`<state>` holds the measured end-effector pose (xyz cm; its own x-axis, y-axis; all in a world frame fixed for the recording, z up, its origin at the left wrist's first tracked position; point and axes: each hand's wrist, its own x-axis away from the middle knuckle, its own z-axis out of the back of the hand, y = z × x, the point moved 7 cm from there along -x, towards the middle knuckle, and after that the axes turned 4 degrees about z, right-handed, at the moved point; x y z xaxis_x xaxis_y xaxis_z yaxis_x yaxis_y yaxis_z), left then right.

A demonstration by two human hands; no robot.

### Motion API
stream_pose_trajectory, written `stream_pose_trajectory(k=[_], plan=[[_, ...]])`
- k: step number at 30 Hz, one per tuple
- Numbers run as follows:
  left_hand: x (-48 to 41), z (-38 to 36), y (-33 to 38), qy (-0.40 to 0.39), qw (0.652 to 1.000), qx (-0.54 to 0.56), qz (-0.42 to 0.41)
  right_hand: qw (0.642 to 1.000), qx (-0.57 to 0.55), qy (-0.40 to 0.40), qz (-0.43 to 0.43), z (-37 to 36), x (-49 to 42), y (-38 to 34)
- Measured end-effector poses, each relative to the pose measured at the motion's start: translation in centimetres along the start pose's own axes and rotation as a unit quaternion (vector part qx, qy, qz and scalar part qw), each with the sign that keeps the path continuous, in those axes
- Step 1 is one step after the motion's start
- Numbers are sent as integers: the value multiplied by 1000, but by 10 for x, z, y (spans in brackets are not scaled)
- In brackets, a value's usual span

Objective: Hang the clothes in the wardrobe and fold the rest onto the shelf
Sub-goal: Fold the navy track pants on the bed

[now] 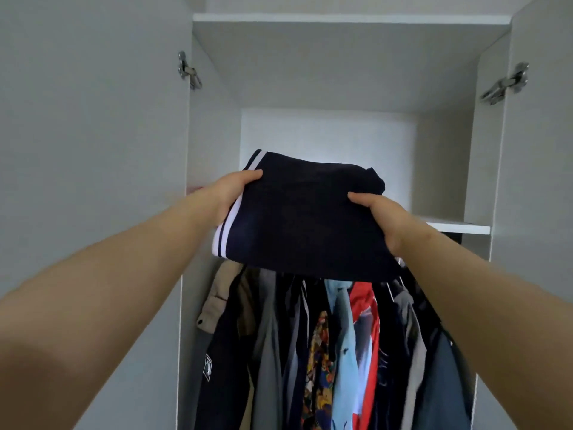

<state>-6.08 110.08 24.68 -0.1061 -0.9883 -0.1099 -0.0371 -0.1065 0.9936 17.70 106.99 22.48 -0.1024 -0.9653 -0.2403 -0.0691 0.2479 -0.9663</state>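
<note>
A folded dark navy garment (304,218) with white stripes along its left edge is held up in front of the open wardrobe, level with the shelf (459,227). My left hand (231,193) grips its left edge, thumb on top. My right hand (376,212) grips its right side, thumb on top. The fingers of both hands are hidden under the cloth. The garment covers most of the shelf's front edge; only the right end shows.
Below the shelf hang several clothes (328,352): a beige jacket, dark and grey coats, a patterned shirt, light blue and red tops. Both wardrobe doors stand open, the left door (93,119) and right door (539,150). A higher shelf (350,18) is above.
</note>
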Motion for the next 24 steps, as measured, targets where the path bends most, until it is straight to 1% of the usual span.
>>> stream_pose_trajectory(k=[4, 9, 16, 20, 24], plan=[[-50, 0, 21, 10, 999, -22, -22, 1000, 11, -12, 20, -1, -54, -13], [-121, 6, 36, 2, 997, -25, -70, 998, 31, -12, 55, -4, -118, -22], [-224, 25, 59, -14, 994, 11, -109, 994, 30, 7, 106, -25, -213, -31], [-274, 29, 59, -25, 993, 23, -117, 990, 24, 30, 133, -30, -258, -27], [-316, 27, 38, -11, 995, -12, -96, 991, 48, 53, 114, -22, -294, -3]])
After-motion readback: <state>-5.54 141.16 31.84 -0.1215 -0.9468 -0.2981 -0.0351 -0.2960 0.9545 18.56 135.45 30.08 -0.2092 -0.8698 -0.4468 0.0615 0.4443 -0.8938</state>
